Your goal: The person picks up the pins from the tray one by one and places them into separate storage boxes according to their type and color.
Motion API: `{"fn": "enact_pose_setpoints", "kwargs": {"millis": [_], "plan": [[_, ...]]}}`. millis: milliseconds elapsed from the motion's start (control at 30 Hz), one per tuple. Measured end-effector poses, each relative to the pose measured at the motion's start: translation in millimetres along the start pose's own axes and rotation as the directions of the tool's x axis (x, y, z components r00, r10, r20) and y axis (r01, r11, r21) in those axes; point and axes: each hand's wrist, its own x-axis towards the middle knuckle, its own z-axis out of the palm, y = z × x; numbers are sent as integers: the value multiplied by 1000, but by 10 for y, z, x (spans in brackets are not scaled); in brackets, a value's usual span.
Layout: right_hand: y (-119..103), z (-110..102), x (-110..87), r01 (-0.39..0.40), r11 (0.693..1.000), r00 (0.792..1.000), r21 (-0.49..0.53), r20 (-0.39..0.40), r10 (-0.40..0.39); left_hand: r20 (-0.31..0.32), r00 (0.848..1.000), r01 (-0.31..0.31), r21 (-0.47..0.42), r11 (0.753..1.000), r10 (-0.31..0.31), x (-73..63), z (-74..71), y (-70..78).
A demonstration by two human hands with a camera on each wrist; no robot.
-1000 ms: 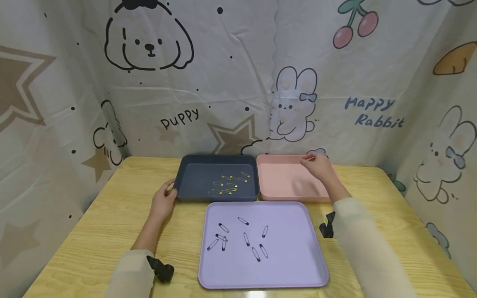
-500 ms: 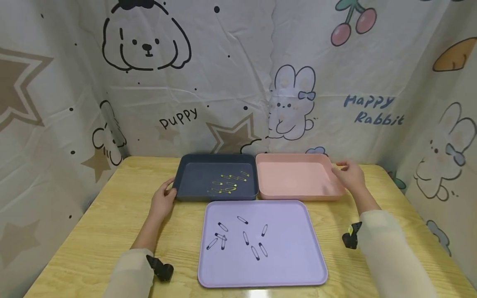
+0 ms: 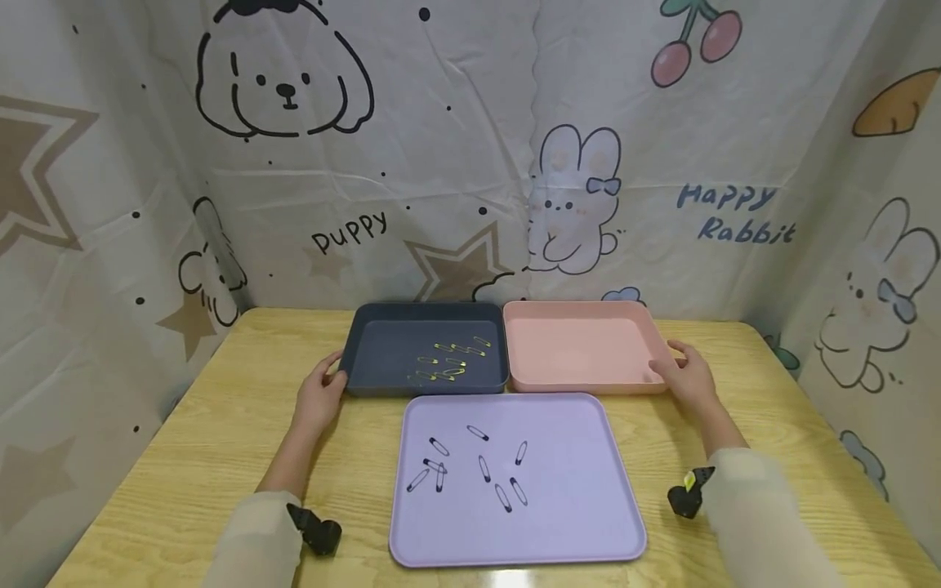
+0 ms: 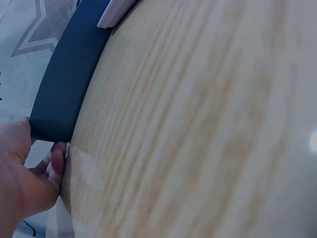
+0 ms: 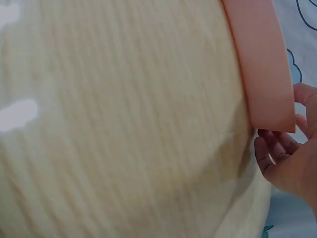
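Observation:
My left hand (image 3: 319, 398) grips the left side of a dark blue tray (image 3: 385, 351), thumb near the top edge and fingers curled low by the base in the left wrist view. Yellow safety pins (image 3: 450, 360) lie in that tray. On the other side, my right hand (image 3: 689, 377) holds the right side of a pink tray (image 3: 577, 347); its thumb reaches over the rim and its fingers (image 5: 271, 148) bend by the outer wall. Nothing lies in the pink tray. In front, a lilac tray (image 3: 573, 490) bears several black-ended safety pins (image 3: 484, 469).
The two deeper trays stand side by side at the back of the wooden table (image 3: 243, 392). Behind them hangs a printed cloth (image 3: 456, 106), which also closes off both sides. A black wrist camera (image 3: 319, 532) sits on the left sleeve.
My right hand has moved from above the pink tray to its right side and now holds it there. My left hand stays on the dark blue tray.

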Motion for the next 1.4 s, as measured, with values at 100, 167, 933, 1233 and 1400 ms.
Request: {"fn": "enact_pose_setpoints", "kwargs": {"millis": [100, 167, 933, 1233, 1400], "plan": [[74, 37, -31, -1, 999, 1000, 39, -25, 2, 4, 1000, -4, -4, 1000, 4, 11, 11, 6], [112, 58, -36, 0, 999, 999, 50, -50, 3, 1, 1000, -9, -3, 1000, 9, 19, 13, 8], [285, 169, -16, 0, 993, 989, 119, -146, 18, 47, 998, -39, -57, 998, 41, -180, -167, 131], [291, 158, -8, -22, 990, 991, 141, -131, 40, 132, 956, -286, 198, 938, 263, -436, -212, 357], [283, 172, -6, -22, 989, 990, 147, -137, 43, 258, 903, -416, 317, 852, 344, -628, -143, 520]]}}
